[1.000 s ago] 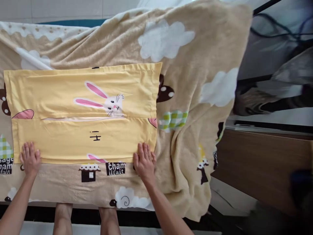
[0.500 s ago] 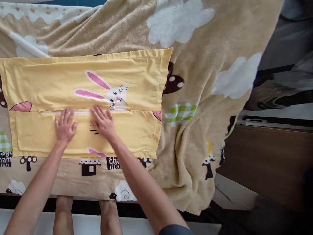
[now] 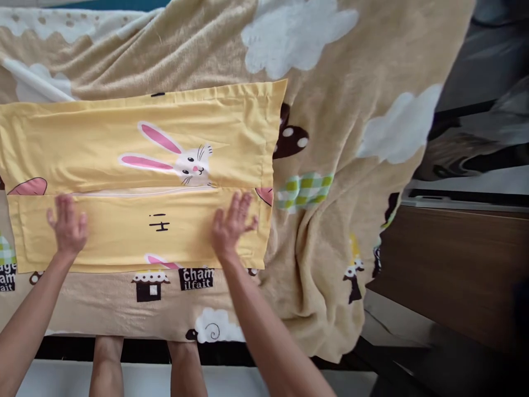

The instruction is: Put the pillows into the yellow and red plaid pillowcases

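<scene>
A yellow pillowcase (image 3: 111,237) with a printed rabbit and the word "Hi" lies spread on a beige blanket (image 3: 347,110). Its two long edges are folded in and meet along a seam in the middle, where a thin white strip shows. Over the lower left part of the cloth is my left hand (image 3: 70,229), fingers stretched out and palm down. My right hand (image 3: 232,225) is over the lower right part, fingers spread, holding nothing. Whether either palm presses on the cloth I cannot tell for sure.
The blanket has prints of clouds, mushrooms and sheep, and bunches into folds at the right. A brown wooden panel (image 3: 454,264) stands past the blanket's right edge. My legs (image 3: 188,366) are at the near edge of the bed.
My hands have moved apart along the lower fold, the left one to the left and the right one to the right. The word "Hi" is now uncovered.
</scene>
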Demonstrator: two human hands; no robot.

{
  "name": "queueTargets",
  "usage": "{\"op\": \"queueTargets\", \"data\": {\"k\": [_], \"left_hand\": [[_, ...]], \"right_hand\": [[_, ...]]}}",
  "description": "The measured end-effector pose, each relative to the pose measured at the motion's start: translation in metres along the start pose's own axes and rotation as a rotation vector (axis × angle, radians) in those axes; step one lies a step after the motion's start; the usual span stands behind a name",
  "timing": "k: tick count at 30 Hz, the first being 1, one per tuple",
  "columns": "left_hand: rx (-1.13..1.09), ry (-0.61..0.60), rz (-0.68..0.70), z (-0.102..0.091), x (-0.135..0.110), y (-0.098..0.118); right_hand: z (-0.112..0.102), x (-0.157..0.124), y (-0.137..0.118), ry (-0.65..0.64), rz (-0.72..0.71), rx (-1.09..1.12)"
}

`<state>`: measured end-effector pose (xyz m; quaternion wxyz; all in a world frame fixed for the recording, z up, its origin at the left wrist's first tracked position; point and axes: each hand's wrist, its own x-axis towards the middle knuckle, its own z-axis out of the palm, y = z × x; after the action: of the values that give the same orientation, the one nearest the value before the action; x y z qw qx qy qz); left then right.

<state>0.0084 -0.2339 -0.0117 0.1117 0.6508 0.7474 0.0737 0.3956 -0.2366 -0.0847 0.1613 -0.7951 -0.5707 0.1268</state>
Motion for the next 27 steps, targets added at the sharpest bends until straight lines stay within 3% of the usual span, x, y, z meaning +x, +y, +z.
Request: {"op": "queueTargets", "data": {"k": [2, 4, 6, 7, 8, 10, 13, 15, 17, 18, 19, 21, 25, 27], "left_hand": [[-0.062, -0.073, 0.144, 0.023, 0.030, 0.047], [-0.105, -0.130, 0.215, 0.042, 0.063, 0.084], [-0.118, -0.136, 0.226, 0.051, 0.095, 0.102], [-0.116, -0.133, 0.222, 0.050, 0.110, 0.102], [-0.108, -0.130, 0.212, 0.046, 0.124, 0.096], [-0.071, -0.111, 0.149, 0.029, 0.146, 0.068], [0.009, -0.049, 0.017, -0.001, 0.166, 0.011], [0.041, -0.007, 0.014, -0.013, 0.171, -0.019], [0.070, 0.023, 0.065, -0.016, 0.171, -0.034], [0.090, 0.042, 0.083, -0.014, 0.171, -0.037], [0.109, 0.060, 0.090, -0.012, 0.170, -0.038], [0.133, 0.095, 0.083, -0.006, 0.169, -0.036], [0.138, 0.128, 0.037, 0.002, 0.170, -0.034], [0.126, 0.134, 0.021, 0.003, 0.170, -0.036]], "right_hand": [[0.021, 0.003, -0.073, -0.029, -0.096, 0.106], [0.038, 0.013, -0.140, -0.123, -0.324, 0.164], [0.048, 0.033, -0.182, -0.201, -0.476, 0.158], [0.049, 0.047, -0.188, -0.229, -0.527, 0.143], [0.048, 0.063, -0.184, -0.250, -0.559, 0.120], [0.038, 0.098, -0.148, -0.274, -0.574, 0.061], [0.009, 0.148, -0.057, -0.270, -0.452, -0.060], [-0.009, 0.172, -0.003, -0.265, -0.338, -0.135], [-0.017, 0.186, 0.023, -0.192, -0.194, -0.177], [-0.015, 0.189, 0.022, -0.134, -0.130, -0.173], [-0.011, 0.188, 0.011, -0.076, -0.090, -0.150], [0.006, 0.175, -0.040, -0.012, -0.131, -0.059], [0.045, 0.120, -0.199, -0.217, -0.653, 0.134], [0.059, 0.100, -0.261, -0.341, -0.822, 0.187]]}}
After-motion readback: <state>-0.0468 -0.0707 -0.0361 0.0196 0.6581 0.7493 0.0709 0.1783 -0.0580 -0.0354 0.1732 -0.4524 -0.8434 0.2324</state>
